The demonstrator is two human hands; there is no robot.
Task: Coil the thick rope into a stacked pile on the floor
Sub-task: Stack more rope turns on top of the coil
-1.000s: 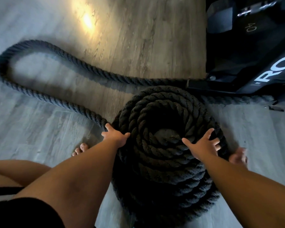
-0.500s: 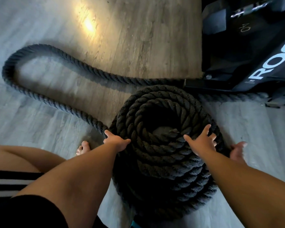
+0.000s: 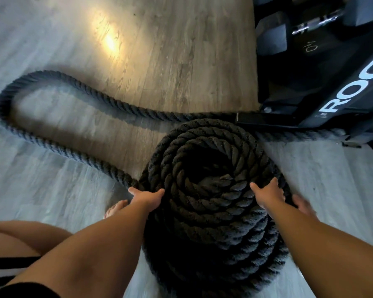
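A warm glare patch is seen on the wooden floor [image 3: 110,43], which is otherwise dimly lit; the rope coil [image 3: 213,190] is lost in shadow, and edges are bent by wide-angle distortion.

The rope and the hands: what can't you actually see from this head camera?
- Rope end: head view; it passes behind the coil and under the black rack.
- Coil's near base: cut by the bottom edge, in deep shadow.
- Left hand fingers: curled over the coil's side, grip hidden.
- Right hand palm: pressed on the coil, unseen.
- Rack lettering: cut by the right edge.
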